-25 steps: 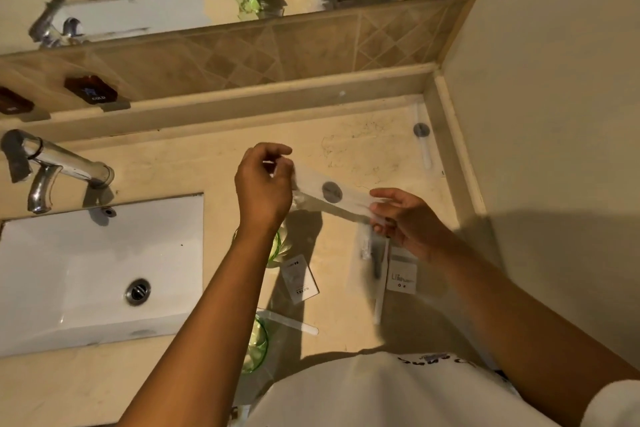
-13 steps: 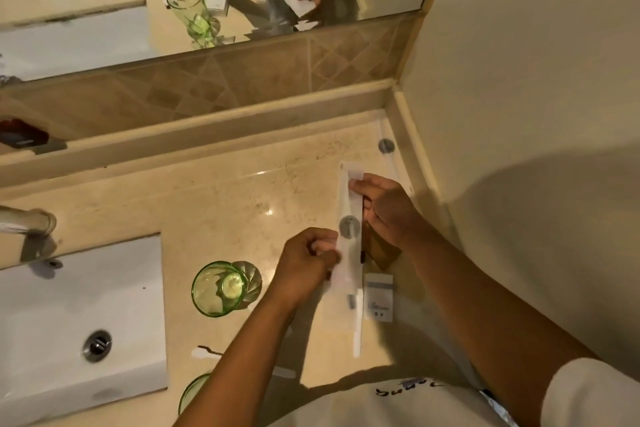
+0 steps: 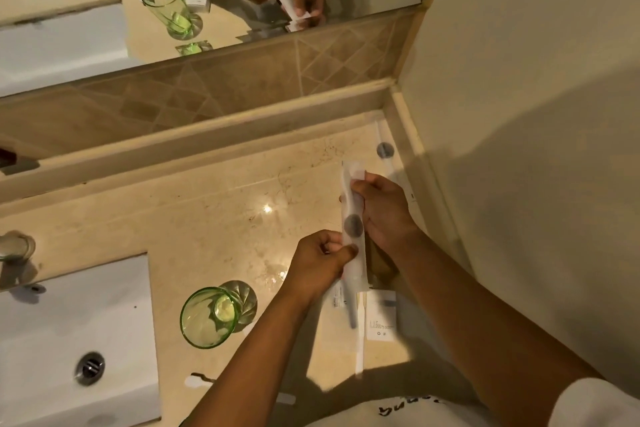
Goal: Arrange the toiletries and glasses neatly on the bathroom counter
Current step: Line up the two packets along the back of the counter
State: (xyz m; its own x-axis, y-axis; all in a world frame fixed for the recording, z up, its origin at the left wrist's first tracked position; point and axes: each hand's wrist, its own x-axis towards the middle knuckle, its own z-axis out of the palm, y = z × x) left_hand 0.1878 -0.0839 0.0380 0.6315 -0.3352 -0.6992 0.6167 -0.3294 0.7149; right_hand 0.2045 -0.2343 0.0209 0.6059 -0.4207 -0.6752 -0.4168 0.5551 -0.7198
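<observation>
The left hand (image 3: pixel 317 262) and right hand (image 3: pixel 382 211) are pinched on a long white sachet (image 3: pixel 353 229), held lengthwise between them above the bench (image 3: pixel 207 211).

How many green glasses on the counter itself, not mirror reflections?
1 fully visible: a green glass stands right of the sink, left of the left hand. The arms may hide another nearer the counter's front edge.

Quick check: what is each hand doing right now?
Left hand: pinches the lower part of the wrapped toiletry packet.
Right hand: grips the packet's upper part.
</observation>
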